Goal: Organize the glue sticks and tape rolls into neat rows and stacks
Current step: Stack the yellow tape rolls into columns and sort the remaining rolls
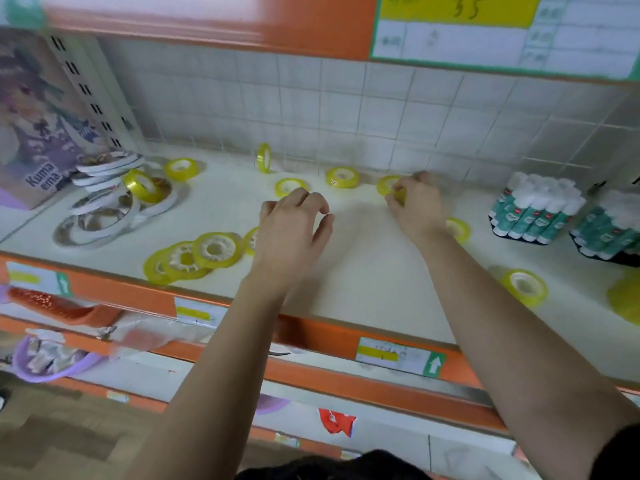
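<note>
The right hand (417, 206) is curled over a small yellow tape roll (387, 184), thumb and fingertips pinching its glossy rim where it lies on the smooth cream shelf (363, 278), close to the white tiled wall (346, 109). The left hand (294, 230) hovers palm-down beside it, fingers loosely bent, thumb near forefinger, nothing visible in its hold. Just beyond the left knuckles a flat yellow roll (289, 186) with a white core lies on its side; farther back, between the two hands, sits a thicker roll (342, 177), and beyond the left hand a narrow roll (264, 157) stands upright on its edge near the wall. To the left of the left hand three thin, wide yellow discs (194, 258) overlap like fallen coins, their white cores scalloped; a fourth is partly hidden behind that hand. Farther left a loose heap of thin white tape rings (104, 202) lies tumbled, with a shiny leaning roll (140, 185) tilted against it. Just beside the outer edge of the right wrist is a half-hidden roll (459, 229); a chunky translucent roll (524, 287) lies right of the right forearm, near the shelf's orange front strip (311, 327). Well to the right of the right hand are two tight bundles of glue sticks (536, 213), teal cylinders with white caps
</note>
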A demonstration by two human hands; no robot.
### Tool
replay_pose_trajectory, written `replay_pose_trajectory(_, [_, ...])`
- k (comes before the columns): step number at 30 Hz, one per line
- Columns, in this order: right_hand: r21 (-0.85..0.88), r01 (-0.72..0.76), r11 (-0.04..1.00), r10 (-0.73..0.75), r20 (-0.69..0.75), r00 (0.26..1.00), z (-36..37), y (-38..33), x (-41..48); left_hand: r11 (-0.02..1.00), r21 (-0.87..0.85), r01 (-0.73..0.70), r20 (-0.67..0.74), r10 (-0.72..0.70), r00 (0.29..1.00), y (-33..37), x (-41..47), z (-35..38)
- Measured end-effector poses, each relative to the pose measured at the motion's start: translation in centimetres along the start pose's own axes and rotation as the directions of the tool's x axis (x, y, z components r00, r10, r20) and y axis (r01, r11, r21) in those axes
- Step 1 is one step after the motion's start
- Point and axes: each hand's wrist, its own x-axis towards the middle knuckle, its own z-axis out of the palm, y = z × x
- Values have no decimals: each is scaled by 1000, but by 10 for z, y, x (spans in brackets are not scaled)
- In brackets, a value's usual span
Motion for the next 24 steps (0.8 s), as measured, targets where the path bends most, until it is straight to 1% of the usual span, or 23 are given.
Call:
replay_pose_trajectory(5, [-21,26,999,-26,5,1000,-6,2,-3,999,-17,-31,93,33,995,-7,25,11])
replay_pose_trajectory(10, [51,75,996,-72,-48,996,-19,3,-14,992,-124,-28,99,40,994,-7,53,21])
replay_pose_trajectory(12, [73,92,993,-86,-89,992,-25,2,-21,996,-82,-41,120,50,992,-8,67,31])
replay_pose_trajectory(13, [72,102,992,-94,-105,990,-28,2,-25,998,-34,-60,138,64,988,-9,74,37])
replay_pose_trajectory(15, [66,110,992,-101,-122,987,-31,2,-32,988,86,-129,206,110,972,-10,86,50])
replay_pose_trajectory(17, [68,110,992,-100,-137,985,-34,4,-39,969,165,-182,250,137,958,-10,95,60])
replay_pose_trajectory(20, [82,88,993,-74,-158,985,-37,7,-47,963,205,-174,253,120,960,-12,103,69])
replay_pose_trajectory(24, [90,93,992,-74,-194,978,-39,8,-51,978,172,-122,251,76,965,-22,102,79])
